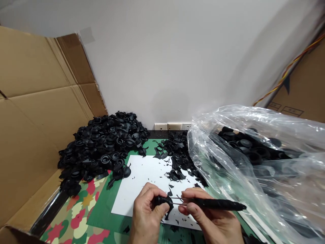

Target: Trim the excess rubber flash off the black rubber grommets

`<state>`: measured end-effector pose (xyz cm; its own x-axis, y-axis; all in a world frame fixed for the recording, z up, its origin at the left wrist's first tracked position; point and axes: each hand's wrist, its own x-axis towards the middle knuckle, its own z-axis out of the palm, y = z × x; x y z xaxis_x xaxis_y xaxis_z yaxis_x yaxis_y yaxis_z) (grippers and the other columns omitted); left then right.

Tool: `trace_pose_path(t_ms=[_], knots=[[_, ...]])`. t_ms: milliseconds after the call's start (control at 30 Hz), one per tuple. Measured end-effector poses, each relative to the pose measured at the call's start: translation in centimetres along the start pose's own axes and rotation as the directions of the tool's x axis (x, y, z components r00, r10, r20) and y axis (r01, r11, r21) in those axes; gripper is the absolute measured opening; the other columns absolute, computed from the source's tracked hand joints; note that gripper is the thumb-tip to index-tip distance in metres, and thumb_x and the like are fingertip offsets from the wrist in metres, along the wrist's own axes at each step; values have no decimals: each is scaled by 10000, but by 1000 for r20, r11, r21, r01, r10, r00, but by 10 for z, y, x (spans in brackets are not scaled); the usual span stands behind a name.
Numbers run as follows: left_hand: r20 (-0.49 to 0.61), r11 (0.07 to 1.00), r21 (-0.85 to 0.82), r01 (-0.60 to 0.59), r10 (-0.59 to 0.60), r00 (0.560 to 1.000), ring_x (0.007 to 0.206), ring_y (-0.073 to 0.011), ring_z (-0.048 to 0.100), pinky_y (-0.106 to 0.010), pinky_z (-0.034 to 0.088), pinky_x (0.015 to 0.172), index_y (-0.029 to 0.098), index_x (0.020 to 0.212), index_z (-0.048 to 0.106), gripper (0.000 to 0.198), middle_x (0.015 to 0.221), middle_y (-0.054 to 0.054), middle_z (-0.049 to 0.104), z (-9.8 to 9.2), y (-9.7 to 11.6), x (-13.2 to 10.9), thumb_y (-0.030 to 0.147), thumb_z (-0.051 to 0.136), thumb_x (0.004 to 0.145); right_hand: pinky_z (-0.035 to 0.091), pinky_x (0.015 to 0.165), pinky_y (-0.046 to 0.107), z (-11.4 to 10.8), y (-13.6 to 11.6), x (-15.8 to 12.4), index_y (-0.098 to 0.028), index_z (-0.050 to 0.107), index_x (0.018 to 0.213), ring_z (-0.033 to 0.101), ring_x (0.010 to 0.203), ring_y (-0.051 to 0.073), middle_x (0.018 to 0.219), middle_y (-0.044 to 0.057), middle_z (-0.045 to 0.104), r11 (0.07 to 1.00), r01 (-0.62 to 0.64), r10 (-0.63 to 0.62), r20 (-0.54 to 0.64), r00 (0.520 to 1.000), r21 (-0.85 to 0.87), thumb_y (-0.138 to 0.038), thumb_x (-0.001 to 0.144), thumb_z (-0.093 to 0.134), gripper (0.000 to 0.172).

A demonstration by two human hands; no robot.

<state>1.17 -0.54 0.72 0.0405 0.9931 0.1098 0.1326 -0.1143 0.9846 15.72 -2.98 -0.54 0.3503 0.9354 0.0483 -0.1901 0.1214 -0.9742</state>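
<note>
The small black ribbed rubber piece [169, 202] is just above the near part of the white sheet of paper [142, 179], pinched between the thumb and fingers of your left hand [148, 213]. That grip is closed on its ribbed end, leaving the wider rim facing right, with a ragged black strip hanging from it toward you. Your right hand [213, 217] is closed round the slim black-wrapped tool [218, 204], whose two thin metal prongs point left. The tool's long axis runs nearly straight left to right, in line with the piece, and the prongs reach its rim; whether they touch it or pass just in front, you cannot tell from here. Your left hand is the nearer to the piece, your right set off to its right.

Beneath the paper lies a green mat [101, 211]. Far left is a heap of black rubber pieces [109, 142]; far right of centre, a pile of black scraps [180, 149]; to the right, a clear plastic bag [203, 159] holding black round parts [245, 143].
</note>
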Motion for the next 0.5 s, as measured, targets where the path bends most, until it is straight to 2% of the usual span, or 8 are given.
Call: trace_pose_path(t_ms=[133,333,500], knots=[[13,998,66,-22,21,1000,655,-167,518,-234,392,572,195,704,689,119,730,-5,543,-1,-1,0,95,641,661,549,581,294,0,11,0,-228,725,752,641,721,217,852,53,658,999,38,-39,28,999,25,-413,675,750,202],[34,994,101,-50,46,998,660,-168,520,-239,392,580,198,716,682,132,731,-4,543,-2,-5,1,87,626,669,564,520,279,-1,13,3,-190,720,743,634,630,194,790,68,649,991,130,-132,84,988,34,-409,708,733,222],[-36,995,53,-83,85,996,638,-160,509,-239,379,570,198,695,685,123,711,1,540,2,-5,0,99,624,655,539,499,238,0,11,5,-234,709,787,637,563,156,735,20,646,971,237,-238,138,962,19,-379,763,695,148]])
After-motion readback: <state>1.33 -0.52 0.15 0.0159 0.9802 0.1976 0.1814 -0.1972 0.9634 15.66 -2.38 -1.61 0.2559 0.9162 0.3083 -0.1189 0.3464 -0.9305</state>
